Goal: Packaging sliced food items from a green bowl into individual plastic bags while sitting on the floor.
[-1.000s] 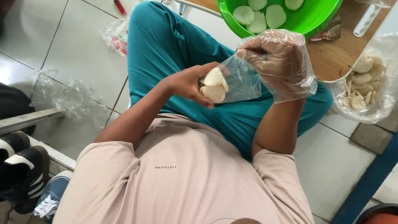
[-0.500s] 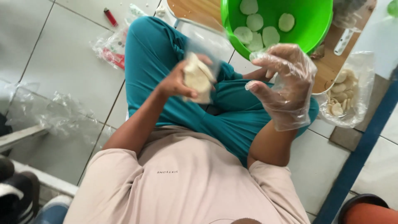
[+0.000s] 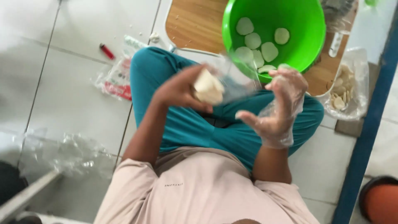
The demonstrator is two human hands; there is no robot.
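Head view shows a person sitting on the floor. Left hand (image 3: 182, 89) is wrapped around a small clear bag (image 3: 224, 85) with pale round pieces (image 3: 208, 87) inside. Its fingers curl tight around the pieces, which poke out past the fingertips. Right hand (image 3: 275, 105) wears a thin plastic glove. Its fingers are spread wide and hold nothing, just beside the bag. A green bowl (image 3: 306, 29) with more pale rounds sits near, above both hands, on a wooden board (image 3: 195, 23).

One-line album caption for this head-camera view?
Left hand grips a bagged pale piece; gloved right hand open beside it.
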